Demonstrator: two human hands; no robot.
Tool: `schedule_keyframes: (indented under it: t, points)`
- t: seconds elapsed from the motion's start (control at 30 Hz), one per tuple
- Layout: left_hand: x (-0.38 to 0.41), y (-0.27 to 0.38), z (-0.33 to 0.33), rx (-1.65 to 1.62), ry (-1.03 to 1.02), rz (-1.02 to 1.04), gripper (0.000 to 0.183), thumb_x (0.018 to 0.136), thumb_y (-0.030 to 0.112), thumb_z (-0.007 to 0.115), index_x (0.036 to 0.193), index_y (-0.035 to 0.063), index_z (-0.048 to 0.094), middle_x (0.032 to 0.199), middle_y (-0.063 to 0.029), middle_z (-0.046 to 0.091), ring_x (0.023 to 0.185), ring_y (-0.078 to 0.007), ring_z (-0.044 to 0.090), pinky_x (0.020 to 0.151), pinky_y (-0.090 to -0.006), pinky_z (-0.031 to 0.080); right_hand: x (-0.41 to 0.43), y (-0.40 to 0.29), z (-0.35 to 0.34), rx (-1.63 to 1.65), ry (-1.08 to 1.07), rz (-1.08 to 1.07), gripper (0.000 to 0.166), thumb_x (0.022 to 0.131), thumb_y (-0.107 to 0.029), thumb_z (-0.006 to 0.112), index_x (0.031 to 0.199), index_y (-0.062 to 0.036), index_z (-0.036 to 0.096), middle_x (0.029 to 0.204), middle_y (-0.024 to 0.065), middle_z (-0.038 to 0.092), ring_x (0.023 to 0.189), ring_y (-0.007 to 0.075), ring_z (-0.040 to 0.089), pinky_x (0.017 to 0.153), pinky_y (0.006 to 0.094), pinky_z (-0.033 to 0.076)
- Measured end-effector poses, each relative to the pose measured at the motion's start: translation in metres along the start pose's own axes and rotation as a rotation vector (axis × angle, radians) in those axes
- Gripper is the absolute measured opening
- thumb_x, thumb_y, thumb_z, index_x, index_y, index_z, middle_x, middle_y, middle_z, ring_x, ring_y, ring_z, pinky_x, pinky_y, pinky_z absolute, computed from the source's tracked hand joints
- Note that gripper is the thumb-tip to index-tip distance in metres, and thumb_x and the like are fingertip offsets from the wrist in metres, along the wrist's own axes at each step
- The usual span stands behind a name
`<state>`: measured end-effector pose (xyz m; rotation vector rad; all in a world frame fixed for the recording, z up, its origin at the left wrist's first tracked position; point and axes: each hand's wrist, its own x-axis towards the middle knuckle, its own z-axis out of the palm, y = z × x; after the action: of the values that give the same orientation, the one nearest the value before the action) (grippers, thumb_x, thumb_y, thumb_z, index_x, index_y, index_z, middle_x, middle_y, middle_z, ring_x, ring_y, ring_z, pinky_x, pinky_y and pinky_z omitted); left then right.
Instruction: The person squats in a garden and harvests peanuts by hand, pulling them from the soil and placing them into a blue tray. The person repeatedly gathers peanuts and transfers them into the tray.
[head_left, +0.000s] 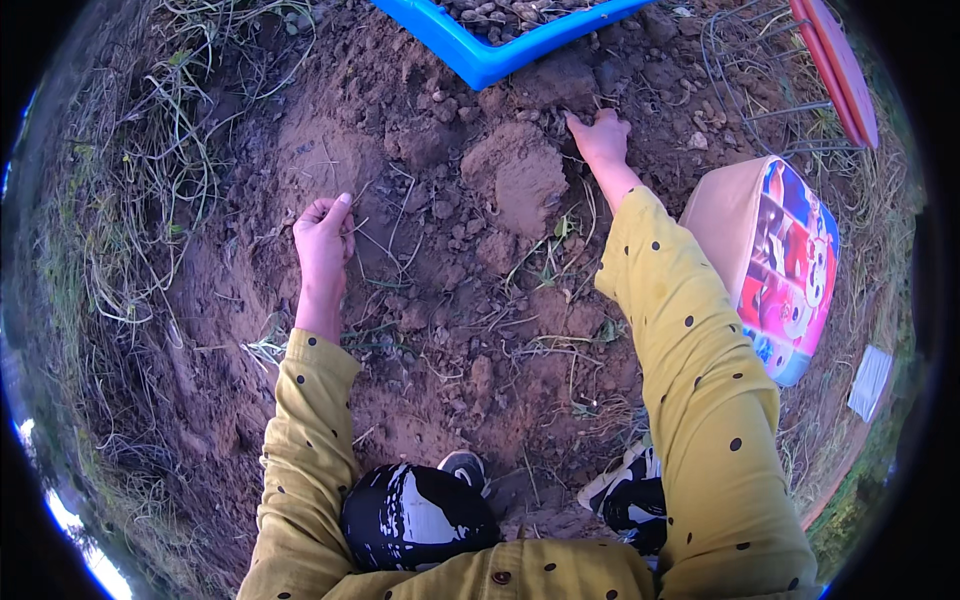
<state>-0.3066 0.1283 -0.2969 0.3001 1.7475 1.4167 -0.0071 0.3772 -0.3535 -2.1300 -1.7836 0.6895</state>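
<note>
My left hand (324, 234) is raised over the soil, its thumb pressed on curled fingers. A thin dry stem (362, 193) sticks out from the pinch. Farther forward, my right hand (603, 139) reaches down to the loose soil beside a large clod (523, 177). Its thumb and fingers look bent at the ground; whether something small is between them I cannot tell. Just ahead lies the near corner of a blue plastic tray (480, 69), which holds many small brown pods that look like unshelled peanuts (504, 16).
At right rests a cartoon-printed box-like seat (793, 274) with a beige side. Beyond it a red-seated metal-legged stool (840, 75) lies tipped over. Pulled vines (154, 172) are heaped at left. A pale flat object (870, 382) is at the far right. My shoes (463, 466) stand on the soil.
</note>
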Motion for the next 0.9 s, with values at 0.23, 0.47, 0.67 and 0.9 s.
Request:
schedule_keyframes:
  t: [0.23,0.47,0.67,0.9]
  points:
    - [-0.001,0.003,-0.001,0.0,0.012,-0.009,0.018,0.09,0.018,0.066,0.077,0.0087,0.058,0.06,0.0028,0.054,0.039,-0.0049,0.041,0.033,-0.0194,0.026,0.006,0.007,0.013,-0.02,-0.029,-0.11,0.06,0.078,-0.03,0.07,0.124,0.0,0.045,0.107,0.0302,0.06,0.099,0.0374,0.064,0.089,0.044,0.049]
    - [-0.002,0.005,0.0,0.003,-0.025,-0.003,0.021,0.089,0.016,0.067,0.073,0.0072,0.058,0.058,0.0021,0.053,0.038,-0.0054,0.04,0.034,-0.0209,0.027,-0.028,0.024,0.001,1.022,-0.007,0.174,0.018,0.091,-0.019,0.062,0.101,-0.004,0.061,0.084,0.0079,0.062,0.064,0.0153,0.058,0.054,0.0271,0.045]
    - [-0.002,0.004,-0.012,-0.032,-0.049,0.012,0.02,0.092,0.019,0.063,0.077,0.0074,0.057,0.06,0.0006,0.053,0.038,-0.0062,0.041,0.033,-0.0213,0.025,-0.147,-0.017,-0.052,1.597,-0.579,0.321,0.015,0.096,-0.022,0.059,0.097,-0.0068,0.056,0.076,0.0005,0.055,0.057,0.005,0.048,0.046,0.018,0.037]
    - [-0.089,-0.017,0.052,-0.607,-0.484,-0.599,0.039,0.096,0.049,0.048,0.091,0.0122,0.061,0.083,-0.0063,0.063,0.063,-0.0197,0.06,0.048,-0.0292,0.046,-0.247,-0.083,-0.058,0.785,-0.361,-0.523,0.025,0.09,-0.019,0.064,0.102,0.0003,0.054,0.087,0.0091,0.058,0.08,0.0232,0.062,0.072,0.0348,0.05]
